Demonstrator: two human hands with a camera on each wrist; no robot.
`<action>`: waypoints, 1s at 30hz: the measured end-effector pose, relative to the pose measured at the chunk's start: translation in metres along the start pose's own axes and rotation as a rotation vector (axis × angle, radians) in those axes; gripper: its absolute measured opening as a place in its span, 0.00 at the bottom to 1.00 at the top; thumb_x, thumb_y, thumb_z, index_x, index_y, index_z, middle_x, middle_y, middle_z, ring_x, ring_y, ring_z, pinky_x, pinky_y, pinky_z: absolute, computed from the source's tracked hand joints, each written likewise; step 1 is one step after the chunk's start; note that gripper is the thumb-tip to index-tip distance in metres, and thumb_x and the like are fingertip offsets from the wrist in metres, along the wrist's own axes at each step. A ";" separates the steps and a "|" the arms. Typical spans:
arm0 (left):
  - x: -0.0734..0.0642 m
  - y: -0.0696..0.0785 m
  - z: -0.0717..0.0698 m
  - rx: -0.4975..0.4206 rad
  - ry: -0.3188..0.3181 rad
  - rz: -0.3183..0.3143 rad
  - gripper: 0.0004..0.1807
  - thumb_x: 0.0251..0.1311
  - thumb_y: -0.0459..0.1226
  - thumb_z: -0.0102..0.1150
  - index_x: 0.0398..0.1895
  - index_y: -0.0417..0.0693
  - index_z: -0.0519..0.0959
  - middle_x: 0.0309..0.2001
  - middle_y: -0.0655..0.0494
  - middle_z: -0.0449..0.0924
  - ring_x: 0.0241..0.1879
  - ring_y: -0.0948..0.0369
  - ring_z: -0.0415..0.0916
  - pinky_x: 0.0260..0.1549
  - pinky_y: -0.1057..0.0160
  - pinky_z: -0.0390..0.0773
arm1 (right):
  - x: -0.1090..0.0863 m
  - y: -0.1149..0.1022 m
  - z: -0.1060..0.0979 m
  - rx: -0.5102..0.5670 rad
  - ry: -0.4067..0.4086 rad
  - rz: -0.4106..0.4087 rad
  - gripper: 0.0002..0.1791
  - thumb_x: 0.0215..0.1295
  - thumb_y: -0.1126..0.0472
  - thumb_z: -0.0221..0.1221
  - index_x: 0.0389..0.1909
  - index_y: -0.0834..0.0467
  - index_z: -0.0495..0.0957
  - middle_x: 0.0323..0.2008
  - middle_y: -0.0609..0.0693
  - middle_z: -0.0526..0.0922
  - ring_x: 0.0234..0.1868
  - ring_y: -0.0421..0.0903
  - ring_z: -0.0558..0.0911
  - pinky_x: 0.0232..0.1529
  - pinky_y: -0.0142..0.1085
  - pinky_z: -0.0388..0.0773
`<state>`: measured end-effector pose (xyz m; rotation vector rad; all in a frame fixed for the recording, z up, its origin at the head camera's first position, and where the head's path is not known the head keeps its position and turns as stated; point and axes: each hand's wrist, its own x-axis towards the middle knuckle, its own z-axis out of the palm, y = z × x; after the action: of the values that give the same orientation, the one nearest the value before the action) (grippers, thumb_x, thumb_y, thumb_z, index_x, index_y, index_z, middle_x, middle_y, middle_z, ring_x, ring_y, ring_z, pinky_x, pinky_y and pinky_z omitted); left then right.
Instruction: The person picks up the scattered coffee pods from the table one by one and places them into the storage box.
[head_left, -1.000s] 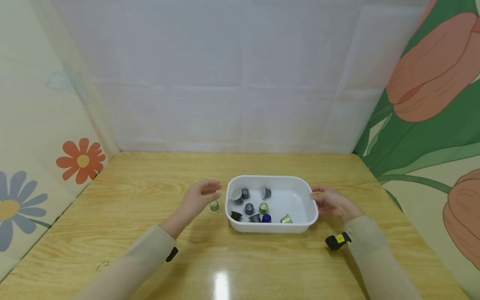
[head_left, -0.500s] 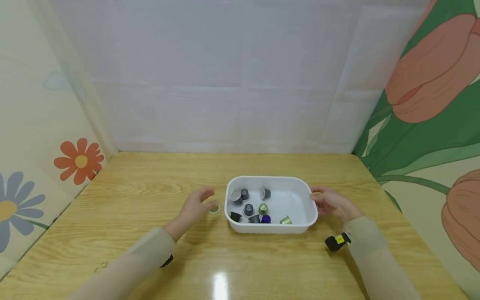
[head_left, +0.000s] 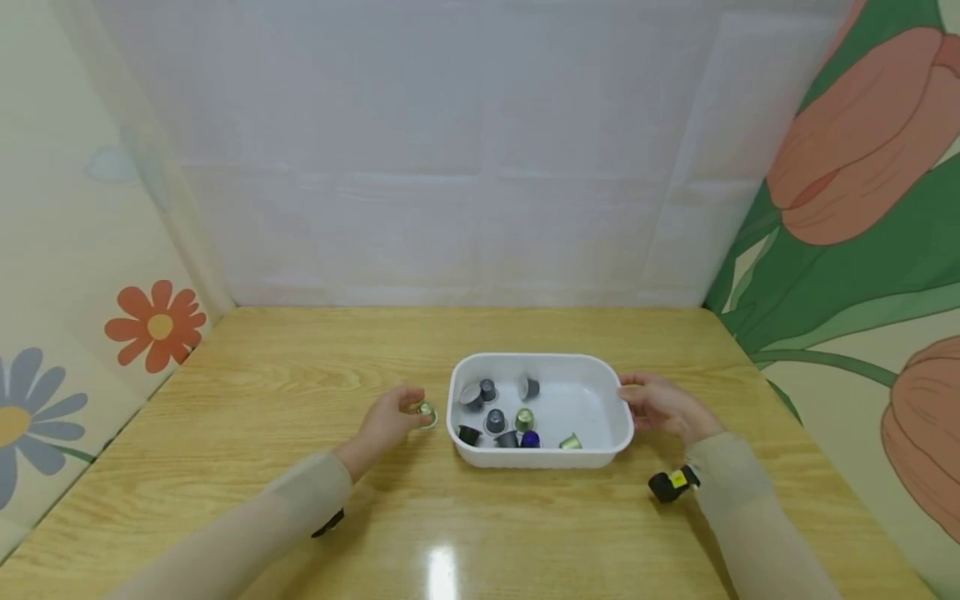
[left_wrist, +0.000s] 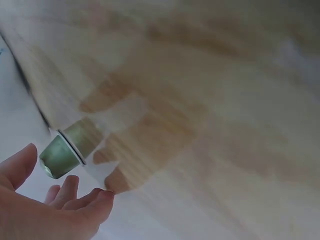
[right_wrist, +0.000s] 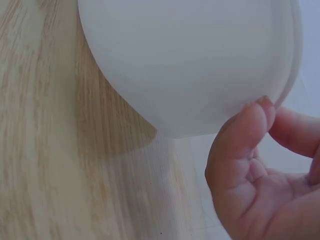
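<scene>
In the head view my left hand (head_left: 388,423) is low over the table, left of the white plastic bin (head_left: 540,457). Its thumb and fingers stand spread around a light green coffee capsule (head_left: 426,414), which rests rim-down on the wood. The left wrist view shows a gap between the capsule (left_wrist: 58,158) and the fingers (left_wrist: 70,192). At the bin's right end my right hand (head_left: 663,407) pinches the rim between its fingertips, seen close up in the right wrist view on the bin's wall (right_wrist: 185,65).
Inside the bin lie several capsules, mostly on its left side: grey ones (head_left: 495,421), a black one (head_left: 469,435), a dark blue one (head_left: 530,439) and green ones (head_left: 524,419). The wooden table (head_left: 337,358) meets a white cloth backdrop (head_left: 465,233) behind, with printed flower panels on both sides.
My left hand has moved slightly left and down, from above the green capsule to around it. My right hand has stayed at the bin's rim, and the bin keeps its place.
</scene>
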<state>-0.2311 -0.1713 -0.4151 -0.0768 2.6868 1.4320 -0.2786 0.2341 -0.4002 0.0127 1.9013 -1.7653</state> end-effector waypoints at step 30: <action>-0.004 0.008 -0.015 -0.003 -0.018 0.001 0.23 0.64 0.33 0.64 0.61 0.33 0.75 0.63 0.35 0.76 0.66 0.37 0.68 0.64 0.38 0.69 | 0.002 -0.001 -0.001 -0.007 0.022 0.033 0.24 0.75 0.64 0.50 0.67 0.68 0.59 0.35 0.45 0.79 0.34 0.39 0.79 0.36 0.32 0.82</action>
<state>-0.2291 -0.1789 -0.3998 -0.0626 2.6707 1.4292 -0.2804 0.2339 -0.4001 0.0608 1.9117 -1.7440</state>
